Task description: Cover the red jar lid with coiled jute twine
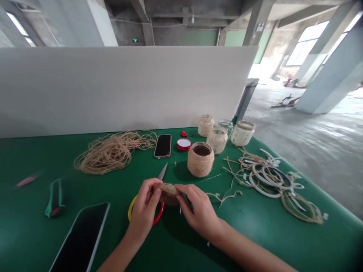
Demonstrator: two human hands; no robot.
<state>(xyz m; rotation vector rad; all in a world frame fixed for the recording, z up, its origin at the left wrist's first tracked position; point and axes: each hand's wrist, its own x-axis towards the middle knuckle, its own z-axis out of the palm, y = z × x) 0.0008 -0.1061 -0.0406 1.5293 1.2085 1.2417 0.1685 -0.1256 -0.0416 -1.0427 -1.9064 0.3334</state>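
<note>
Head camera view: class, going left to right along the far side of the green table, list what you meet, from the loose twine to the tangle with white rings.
Loose jute twine, black smartphone, red jar lid, twine-wrapped jar, tangle of twine and white rings

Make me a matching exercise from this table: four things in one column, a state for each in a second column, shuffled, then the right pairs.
Things:
1. Loose jute twine
2. Red lid
3. Twine-wrapped jar
4. Right hand

States:
A. Lying flat, white face up
B. Holding a small twine-wrapped piece
C. Lying in a tangled heap
D. Standing upright, dark opening facing up

Right pairs: 1-C, 2-A, 3-D, 4-B
</note>
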